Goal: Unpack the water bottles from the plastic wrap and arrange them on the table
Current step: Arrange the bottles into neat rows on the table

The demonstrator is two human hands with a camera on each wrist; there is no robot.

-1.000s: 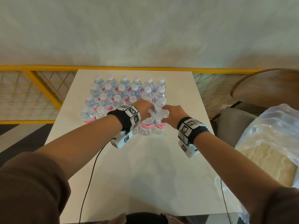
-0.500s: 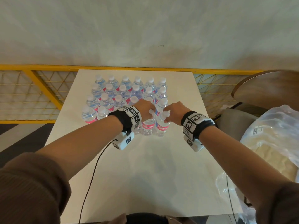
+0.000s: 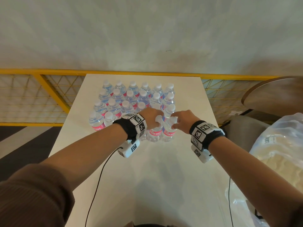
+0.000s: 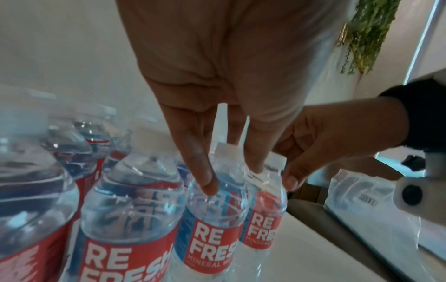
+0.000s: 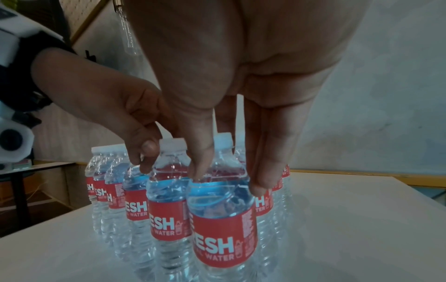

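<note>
White table (image 3: 164, 177) under upright rows of water bottles (image 3: 131, 97)

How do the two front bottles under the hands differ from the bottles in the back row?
The two front bottles stand nearest the person; the back row stands at the table's far edge. The front pair is held near the necks, one by the left hand, one by the right hand; the back row is untouched. All stand upright, with white caps.
</note>
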